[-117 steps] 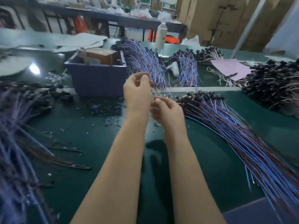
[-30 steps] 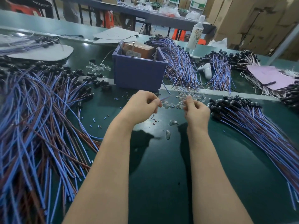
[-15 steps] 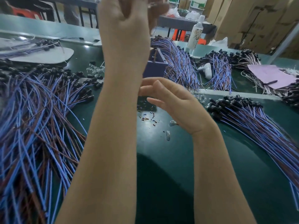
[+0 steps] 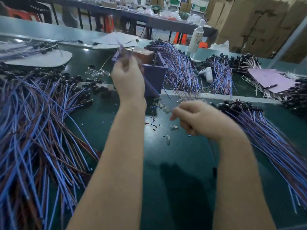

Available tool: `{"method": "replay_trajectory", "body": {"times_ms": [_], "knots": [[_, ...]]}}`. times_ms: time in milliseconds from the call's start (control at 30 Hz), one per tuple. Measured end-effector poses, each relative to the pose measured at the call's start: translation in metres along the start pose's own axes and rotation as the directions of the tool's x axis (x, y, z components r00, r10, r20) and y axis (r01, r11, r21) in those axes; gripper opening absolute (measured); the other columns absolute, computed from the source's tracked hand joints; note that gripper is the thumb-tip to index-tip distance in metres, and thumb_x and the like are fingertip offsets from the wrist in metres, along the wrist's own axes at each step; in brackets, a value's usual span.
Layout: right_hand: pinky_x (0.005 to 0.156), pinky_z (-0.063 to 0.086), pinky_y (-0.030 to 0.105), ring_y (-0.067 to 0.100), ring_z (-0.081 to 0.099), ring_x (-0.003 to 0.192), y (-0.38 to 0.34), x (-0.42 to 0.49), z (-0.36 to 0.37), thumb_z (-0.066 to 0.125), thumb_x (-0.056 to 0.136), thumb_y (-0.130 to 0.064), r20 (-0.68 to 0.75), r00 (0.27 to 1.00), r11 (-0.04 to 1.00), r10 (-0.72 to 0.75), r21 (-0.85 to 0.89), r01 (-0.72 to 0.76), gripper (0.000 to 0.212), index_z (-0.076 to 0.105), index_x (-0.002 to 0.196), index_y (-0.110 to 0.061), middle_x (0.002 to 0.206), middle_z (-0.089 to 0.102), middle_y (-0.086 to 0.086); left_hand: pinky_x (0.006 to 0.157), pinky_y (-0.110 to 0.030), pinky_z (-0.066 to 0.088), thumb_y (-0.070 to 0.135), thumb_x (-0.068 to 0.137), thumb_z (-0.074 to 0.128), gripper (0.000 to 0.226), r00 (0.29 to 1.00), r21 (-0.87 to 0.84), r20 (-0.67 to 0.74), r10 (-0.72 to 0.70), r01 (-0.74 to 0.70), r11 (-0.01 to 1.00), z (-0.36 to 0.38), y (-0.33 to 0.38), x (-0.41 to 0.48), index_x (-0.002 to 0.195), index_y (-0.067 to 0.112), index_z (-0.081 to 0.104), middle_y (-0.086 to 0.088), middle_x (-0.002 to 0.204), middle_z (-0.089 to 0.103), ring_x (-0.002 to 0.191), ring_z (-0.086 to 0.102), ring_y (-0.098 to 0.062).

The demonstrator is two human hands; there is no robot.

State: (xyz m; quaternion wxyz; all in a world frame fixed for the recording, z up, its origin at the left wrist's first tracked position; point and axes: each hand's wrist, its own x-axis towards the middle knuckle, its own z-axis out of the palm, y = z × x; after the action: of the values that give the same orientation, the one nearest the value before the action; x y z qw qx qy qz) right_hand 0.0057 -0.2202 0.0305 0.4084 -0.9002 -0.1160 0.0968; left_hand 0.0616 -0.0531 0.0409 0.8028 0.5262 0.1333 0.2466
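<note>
Left hand [image 4: 128, 77] is up over the middle of the green mat [image 4: 179, 163], fingers curled tight and pinching a blue wire [image 4: 150, 86]. The wire slants down to the right across the front of the purple bin [image 4: 155, 75], all blurred. Right hand [image 4: 199, 118] sits lower and nearer, fingers folded in around a thin dark wire [image 4: 211, 150] that dangles under the wrist. Its fingertips are just beside a cluster of clear parts [image 4: 166, 109]. Finished wire bundles lie left [image 4: 36, 130] and right [image 4: 269, 138].
</note>
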Motion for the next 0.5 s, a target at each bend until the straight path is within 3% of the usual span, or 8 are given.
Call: {"method": "replay_trajectory", "body": {"times_ms": [67,133,233,300,367,500], "knots": [[0.045,0.040,0.018,0.010,0.047,0.041,0.017,0.009,0.012,0.046,0.098,-0.021,0.031,0.988,0.968,0.151,-0.206,-0.142,0.028,0.062,0.076,-0.014,0.053,0.054,-0.003,0.067,-0.023,0.044,0.014,0.097,0.049,0.010,0.995,0.078,0.025,-0.098,0.096,0.992,-0.003,-0.028,-0.015,0.091,0.014,0.058,0.000,0.079,0.059,0.069,0.053,-0.010],[0.055,0.047,0.021,0.013,0.056,0.049,0.031,0.015,0.022,0.046,0.097,-0.018,0.043,0.966,0.943,0.257,-0.228,-0.241,0.030,0.060,0.070,-0.016,0.058,0.060,-0.002,0.063,-0.021,0.042,0.012,0.099,0.047,0.010,0.970,0.197,0.106,-0.218,0.194,0.961,-0.006,-0.056,-0.025,0.099,0.011,0.057,0.000,0.078,0.059,0.068,0.052,-0.010],[0.072,0.052,0.029,0.020,0.064,0.071,0.037,0.025,0.028,0.054,0.092,-0.022,-0.088,0.969,0.939,0.231,-0.242,-0.246,0.026,0.059,0.067,-0.020,0.070,0.068,0.001,0.054,-0.014,0.042,0.011,0.101,0.042,0.016,0.929,0.296,0.206,-0.308,0.241,0.924,-0.006,-0.074,-0.023,0.093,0.008,0.056,0.001,0.073,0.059,0.062,0.052,-0.006],[0.078,0.052,0.032,0.021,0.064,0.078,0.029,0.032,0.035,0.057,0.090,-0.025,-0.182,0.974,0.967,0.138,-0.189,-0.172,0.016,0.064,0.076,-0.023,0.081,0.071,0.003,0.058,-0.017,0.046,0.011,0.100,0.043,0.022,0.935,0.329,0.247,-0.256,0.167,0.929,-0.008,-0.079,-0.029,0.082,0.012,0.056,0.001,0.072,0.060,0.063,0.055,-0.007],[0.077,0.049,0.031,0.021,0.062,0.079,0.020,0.040,0.045,0.058,0.091,-0.027,-0.228,0.972,0.990,0.053,-0.118,-0.081,0.014,0.068,0.083,-0.020,0.081,0.070,0.004,0.068,-0.028,0.052,0.010,0.098,0.048,0.021,0.957,0.294,0.241,-0.163,0.088,0.952,-0.012,-0.079,-0.027,0.080,0.015,0.057,0.000,0.072,0.061,0.067,0.057,-0.012],[0.074,0.047,0.030,0.021,0.062,0.078,0.010,0.054,0.068,0.057,0.092,-0.024,-0.327,0.945,1.000,0.023,0.017,-0.018,0.019,0.066,0.077,-0.017,0.074,0.067,0.002,0.085,-0.048,0.054,0.018,0.092,0.060,0.011,0.988,0.306,0.150,-0.030,-0.018,0.952,-0.021,-0.077,-0.018,0.081,0.016,0.062,-0.003,0.071,0.062,0.072,0.059,-0.024]]}}
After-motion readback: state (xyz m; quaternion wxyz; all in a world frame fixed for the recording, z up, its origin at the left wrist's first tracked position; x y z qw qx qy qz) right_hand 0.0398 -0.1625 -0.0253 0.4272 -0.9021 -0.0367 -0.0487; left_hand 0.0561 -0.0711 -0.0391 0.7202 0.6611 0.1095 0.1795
